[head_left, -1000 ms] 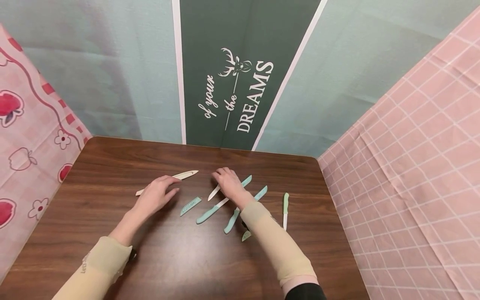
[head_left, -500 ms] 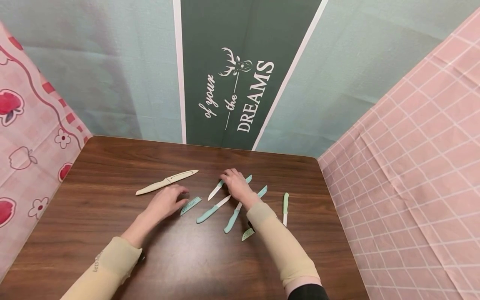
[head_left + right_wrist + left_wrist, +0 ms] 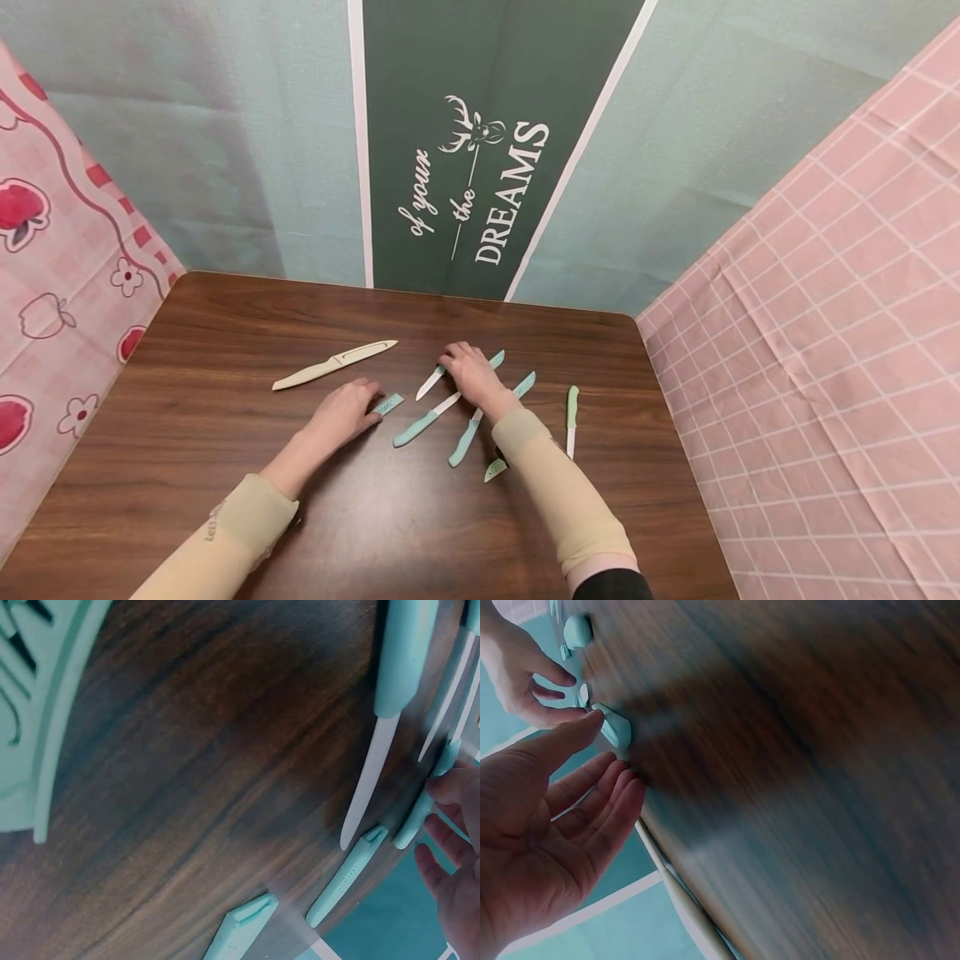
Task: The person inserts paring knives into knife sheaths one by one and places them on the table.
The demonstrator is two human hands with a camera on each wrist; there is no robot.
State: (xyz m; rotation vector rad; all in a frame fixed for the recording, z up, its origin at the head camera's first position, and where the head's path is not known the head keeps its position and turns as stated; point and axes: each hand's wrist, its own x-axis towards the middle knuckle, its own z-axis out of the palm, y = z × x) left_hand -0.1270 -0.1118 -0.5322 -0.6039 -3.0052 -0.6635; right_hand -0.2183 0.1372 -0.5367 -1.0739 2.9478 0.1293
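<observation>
In the head view my left hand (image 3: 341,412) reaches over the near end of a teal blade sheath (image 3: 390,404) on the table. In the left wrist view its thumb (image 3: 574,739) is at the sheath (image 3: 615,726), and the other fingers are loosely extended below. My right hand (image 3: 474,375) pinches the handle of a small knife (image 3: 430,383) with a white blade, lying on the table. The right wrist view shows thumb and fingers on either side of that teal handle (image 3: 411,825); the head view hides most of the handle.
Two teal-handled knives (image 3: 414,430) (image 3: 463,442) lie beside two teal sheaths (image 3: 497,358) (image 3: 525,383). A green-handled knife (image 3: 572,408) is at the right, with a green sheath (image 3: 495,470) partly under my right forearm. A cream sheathed knife (image 3: 333,364) lies back left.
My left hand has moved right and nearer, from the cream knife to the teal sheath. My right hand has shifted slightly right along the small knife's handle. The knives and sheaths look unmoved.
</observation>
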